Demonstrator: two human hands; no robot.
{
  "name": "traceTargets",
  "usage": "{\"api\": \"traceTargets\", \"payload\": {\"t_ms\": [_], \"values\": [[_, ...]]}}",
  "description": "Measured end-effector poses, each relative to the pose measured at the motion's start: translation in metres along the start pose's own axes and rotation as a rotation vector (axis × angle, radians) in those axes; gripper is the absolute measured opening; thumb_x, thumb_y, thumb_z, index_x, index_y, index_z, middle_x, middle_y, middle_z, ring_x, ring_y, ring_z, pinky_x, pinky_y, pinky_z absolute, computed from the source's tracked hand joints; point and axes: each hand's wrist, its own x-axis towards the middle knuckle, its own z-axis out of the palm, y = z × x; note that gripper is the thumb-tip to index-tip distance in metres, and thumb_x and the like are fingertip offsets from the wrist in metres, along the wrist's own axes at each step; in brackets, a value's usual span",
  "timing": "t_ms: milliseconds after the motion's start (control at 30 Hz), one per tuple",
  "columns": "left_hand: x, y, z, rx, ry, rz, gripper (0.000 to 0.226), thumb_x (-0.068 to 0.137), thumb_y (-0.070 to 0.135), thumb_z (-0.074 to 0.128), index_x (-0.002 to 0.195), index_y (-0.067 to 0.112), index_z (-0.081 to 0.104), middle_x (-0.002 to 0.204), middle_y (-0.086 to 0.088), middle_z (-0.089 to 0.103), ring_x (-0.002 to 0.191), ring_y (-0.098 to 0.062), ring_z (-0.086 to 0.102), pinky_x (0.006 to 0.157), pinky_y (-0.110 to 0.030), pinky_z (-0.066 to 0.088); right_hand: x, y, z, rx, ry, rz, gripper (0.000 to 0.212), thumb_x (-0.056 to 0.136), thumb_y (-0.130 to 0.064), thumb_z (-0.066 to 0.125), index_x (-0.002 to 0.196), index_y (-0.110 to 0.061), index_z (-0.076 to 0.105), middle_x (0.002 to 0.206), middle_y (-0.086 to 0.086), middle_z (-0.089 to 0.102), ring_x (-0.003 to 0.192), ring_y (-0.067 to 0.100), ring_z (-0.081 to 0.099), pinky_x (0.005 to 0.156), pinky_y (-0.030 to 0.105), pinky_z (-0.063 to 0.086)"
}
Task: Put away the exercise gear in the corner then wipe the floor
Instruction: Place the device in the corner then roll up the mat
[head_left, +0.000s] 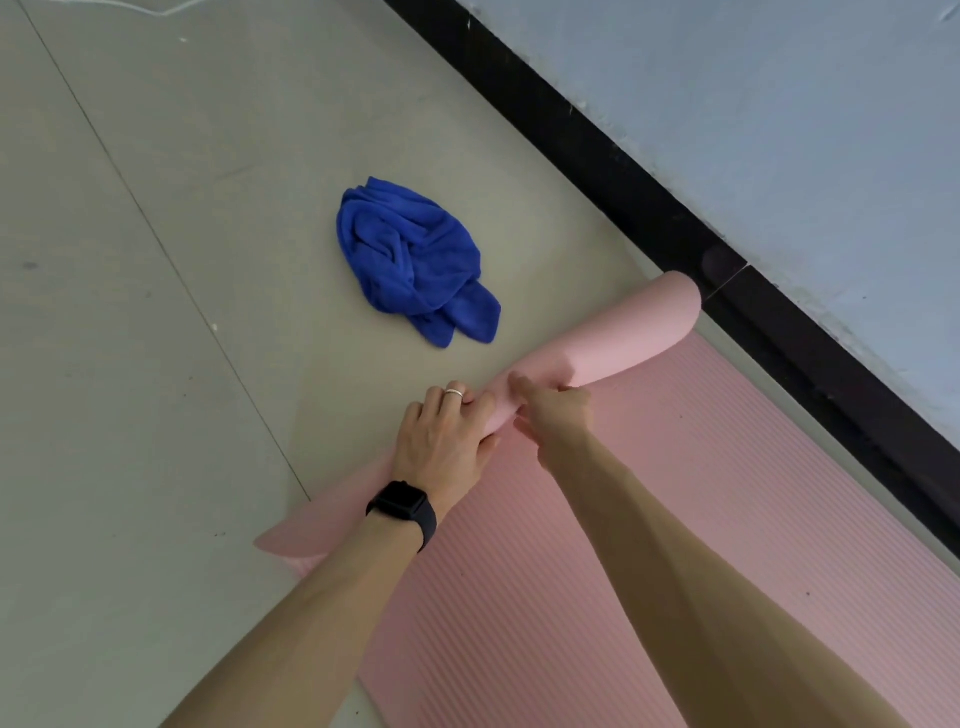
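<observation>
A pink ribbed exercise mat (649, 519) lies flat on the grey floor, its far end curled over into a loose roll (623, 332). My left hand (447, 441), with a ring and a black watch on the wrist, grips the rolled edge near its middle. Beside it my right hand (556, 410) pinches the same curled edge, fingers tucked under the fold. A crumpled blue cloth (415, 260) sits on the floor just beyond the roll, apart from the mat and from both hands.
A black skirting board (675, 218) runs diagonally along a pale blue wall (779, 104) close to the mat's right side. Grey floor tiles (130, 312) stretch out to the left. A white cord (140, 8) lies at the top left edge.
</observation>
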Motion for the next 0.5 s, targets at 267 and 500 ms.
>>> {"api": "traceTargets", "payload": {"t_ms": [267, 500], "values": [[0.014, -0.008, -0.001, -0.181, -0.074, -0.153, 0.040, 0.080, 0.044, 0.072, 0.113, 0.023, 0.062, 0.101, -0.004, 0.060, 0.085, -0.025, 0.058, 0.067, -0.037, 0.048, 0.004, -0.009, 0.012, 0.275, -0.081, -0.003, 0.065, 0.079, 0.001, 0.077, 0.133, -0.009, 0.042, 0.114, 0.011, 0.063, 0.097, 0.027, 0.069, 0.082, 0.040, 0.061], [0.036, -0.009, -0.012, -0.671, -0.481, -0.596, 0.044, 0.089, 0.051, 0.056, 0.129, 0.032, 0.058, 0.117, 0.013, 0.066, 0.104, -0.015, 0.063, 0.089, -0.034, 0.050, 0.019, 0.014, -0.013, 0.311, -0.172, -0.067, 0.056, 0.079, 0.008, 0.076, 0.124, -0.009, 0.048, 0.116, 0.015, 0.068, 0.103, 0.030, 0.070, 0.092, 0.044, 0.057]]}}
